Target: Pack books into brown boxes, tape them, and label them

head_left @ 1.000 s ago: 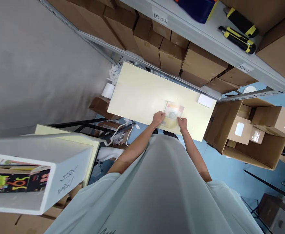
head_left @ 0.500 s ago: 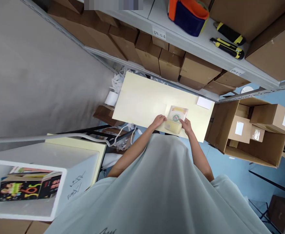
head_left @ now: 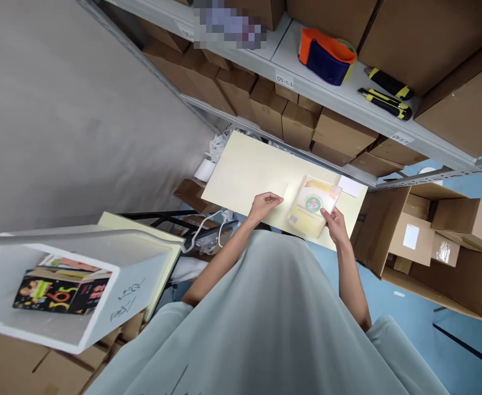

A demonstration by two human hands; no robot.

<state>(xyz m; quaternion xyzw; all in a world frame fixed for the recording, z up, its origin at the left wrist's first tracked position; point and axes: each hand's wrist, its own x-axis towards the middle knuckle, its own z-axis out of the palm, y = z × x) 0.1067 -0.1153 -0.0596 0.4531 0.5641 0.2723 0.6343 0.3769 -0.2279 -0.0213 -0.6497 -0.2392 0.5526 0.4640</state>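
Seemingly mid-handling, next needing steadiness, the right hand [head_left: 335,224] clamped fingers on the packet [head_left: 314,204]; the left hand [head_left: 264,205] pinched its together.

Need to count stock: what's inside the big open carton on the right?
Several smaller cardboard boxes, some with white labels, sit in the carton. What lies behind them is covered, and their own contents cannot be seen.

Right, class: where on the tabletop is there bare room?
Bare: the pale tabletop between its left end and the left hand. Crowded: its right part, with the printed packet, right hand and white rectangular item.
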